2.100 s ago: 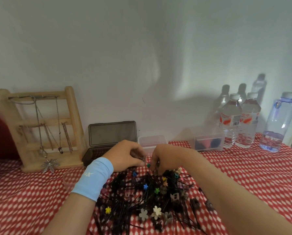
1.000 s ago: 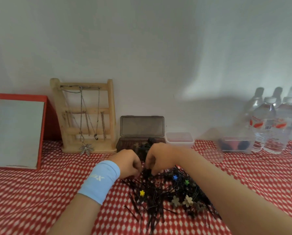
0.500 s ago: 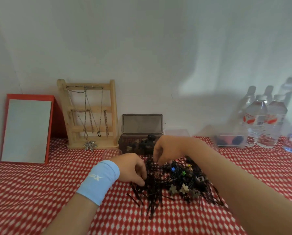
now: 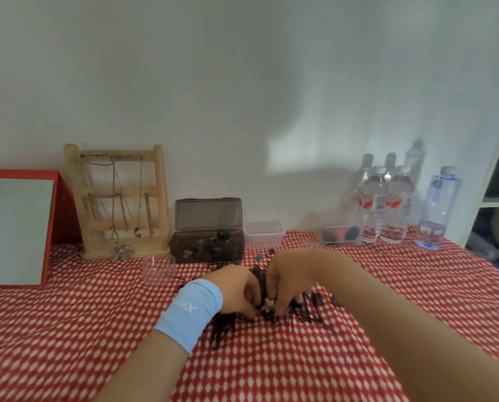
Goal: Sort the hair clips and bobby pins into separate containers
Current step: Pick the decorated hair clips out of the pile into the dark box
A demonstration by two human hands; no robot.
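Head view: hands (image 4: 267,288) closer together, apparently pinching pile (image 4: 300,310).

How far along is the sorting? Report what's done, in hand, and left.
Done: some dark pieces already sit in the open brown box. The small clear tub beside it looks empty. In hand: the left hand and right hand are both down in the pile, fingers around a white flower clip; who grips it is unclear. Left: most of the tangled pile on the red tablecloth.
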